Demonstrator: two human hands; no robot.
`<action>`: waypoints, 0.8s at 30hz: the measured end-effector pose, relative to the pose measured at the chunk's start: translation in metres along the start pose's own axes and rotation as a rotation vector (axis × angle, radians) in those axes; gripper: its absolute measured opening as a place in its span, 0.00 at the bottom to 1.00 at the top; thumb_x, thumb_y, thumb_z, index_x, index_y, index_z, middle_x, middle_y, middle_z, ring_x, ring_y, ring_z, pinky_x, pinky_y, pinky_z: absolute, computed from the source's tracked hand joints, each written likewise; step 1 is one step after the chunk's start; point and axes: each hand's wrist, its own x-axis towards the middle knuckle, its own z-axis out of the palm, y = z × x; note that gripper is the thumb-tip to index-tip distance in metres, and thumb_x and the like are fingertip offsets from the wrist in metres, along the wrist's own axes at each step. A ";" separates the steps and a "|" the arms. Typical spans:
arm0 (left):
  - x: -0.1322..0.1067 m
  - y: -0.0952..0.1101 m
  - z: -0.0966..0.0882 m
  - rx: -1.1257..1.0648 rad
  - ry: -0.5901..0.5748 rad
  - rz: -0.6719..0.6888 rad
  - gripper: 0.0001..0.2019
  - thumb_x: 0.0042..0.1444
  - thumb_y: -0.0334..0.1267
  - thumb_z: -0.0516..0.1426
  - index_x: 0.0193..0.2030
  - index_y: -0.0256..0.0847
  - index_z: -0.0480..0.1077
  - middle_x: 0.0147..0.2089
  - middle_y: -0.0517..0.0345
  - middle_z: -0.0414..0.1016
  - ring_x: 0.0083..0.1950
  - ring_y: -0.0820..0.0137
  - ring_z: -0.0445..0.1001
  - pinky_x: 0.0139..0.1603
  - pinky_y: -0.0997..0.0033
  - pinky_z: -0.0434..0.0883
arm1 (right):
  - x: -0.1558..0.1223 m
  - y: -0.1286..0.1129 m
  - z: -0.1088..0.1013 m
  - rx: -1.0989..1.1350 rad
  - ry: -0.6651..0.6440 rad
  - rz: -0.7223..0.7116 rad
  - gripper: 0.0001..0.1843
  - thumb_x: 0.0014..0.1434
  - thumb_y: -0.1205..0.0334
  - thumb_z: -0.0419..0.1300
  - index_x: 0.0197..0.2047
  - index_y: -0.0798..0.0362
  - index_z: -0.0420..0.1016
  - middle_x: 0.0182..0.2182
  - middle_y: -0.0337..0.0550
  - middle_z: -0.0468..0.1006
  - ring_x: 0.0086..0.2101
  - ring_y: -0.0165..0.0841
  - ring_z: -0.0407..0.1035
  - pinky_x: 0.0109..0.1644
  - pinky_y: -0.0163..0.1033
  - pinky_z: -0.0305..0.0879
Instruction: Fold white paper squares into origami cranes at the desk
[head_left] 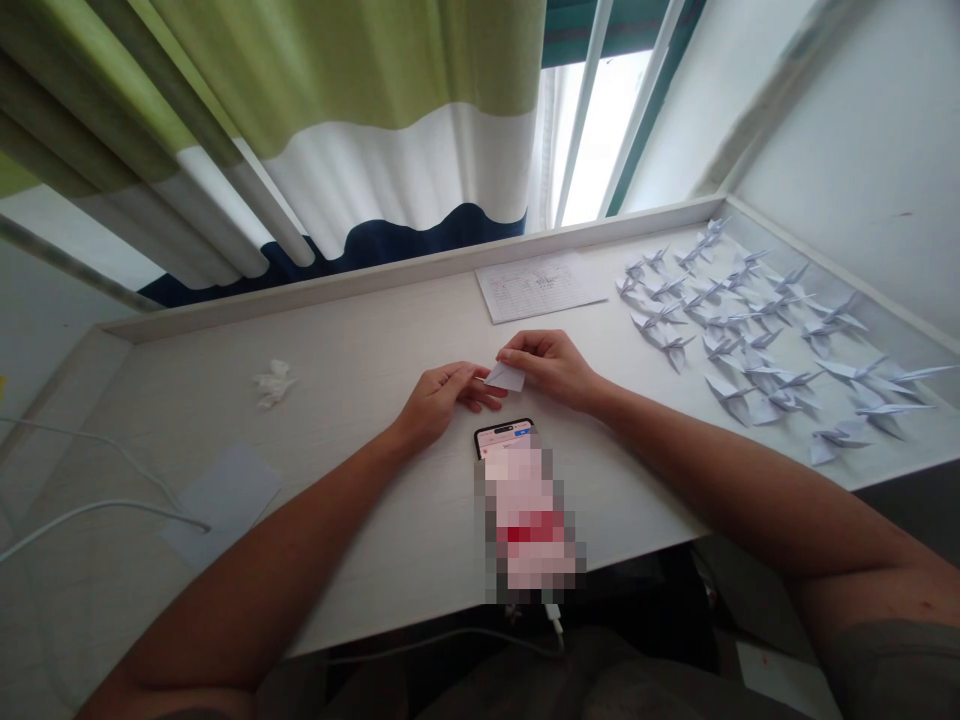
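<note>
A small piece of folded white paper (507, 377) is held up over the desk, its pointed left corner by the fingers of my left hand. My right hand (551, 362) pinches its upper right edge between thumb and fingers. My left hand (444, 395) rests low beside it with fingers stretched out and apart; the fingertips reach to the paper or just behind it, and I cannot tell whether they touch. Just below both hands lies a phone (517, 434), its screen mostly blurred out. To the right, many folded white paper cranes (750, 320) stand in loose rows.
A printed sheet or booklet (536, 285) lies behind my hands. Crumpled tissue (275, 384) and a loose white sheet (229, 495) are on the left, with a white cable (105, 506) across the sheet. A charging cable (553, 615) hangs at the desk's (360, 590) front edge.
</note>
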 end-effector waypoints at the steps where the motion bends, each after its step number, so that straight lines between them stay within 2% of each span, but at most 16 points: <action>1: 0.000 0.000 0.000 0.017 -0.002 -0.001 0.25 0.63 0.61 0.61 0.44 0.36 0.76 0.42 0.40 0.88 0.39 0.58 0.87 0.39 0.64 0.76 | 0.000 0.000 0.000 -0.003 0.003 0.000 0.15 0.58 0.50 0.70 0.31 0.54 0.81 0.29 0.42 0.81 0.30 0.31 0.69 0.35 0.39 0.64; 6: 0.000 -0.005 0.000 0.114 -0.031 -0.007 0.23 0.58 0.59 0.68 0.42 0.37 0.78 0.40 0.43 0.88 0.41 0.59 0.87 0.42 0.64 0.77 | -0.001 0.000 0.001 -0.014 -0.019 -0.010 0.15 0.59 0.49 0.69 0.32 0.54 0.81 0.28 0.42 0.81 0.30 0.32 0.69 0.34 0.39 0.64; 13: 0.000 -0.004 0.000 0.167 -0.039 0.008 0.23 0.63 0.59 0.63 0.40 0.38 0.79 0.40 0.44 0.88 0.42 0.60 0.87 0.44 0.63 0.77 | -0.002 0.001 0.002 -0.093 -0.007 -0.037 0.14 0.61 0.50 0.68 0.34 0.54 0.81 0.28 0.41 0.79 0.29 0.32 0.66 0.31 0.38 0.61; 24: 0.001 -0.002 -0.004 0.152 -0.064 -0.003 0.21 0.61 0.58 0.66 0.40 0.38 0.77 0.37 0.45 0.88 0.41 0.61 0.85 0.44 0.64 0.76 | -0.004 -0.001 0.002 -0.104 -0.024 -0.055 0.16 0.62 0.49 0.67 0.35 0.55 0.82 0.30 0.43 0.80 0.29 0.31 0.66 0.31 0.38 0.61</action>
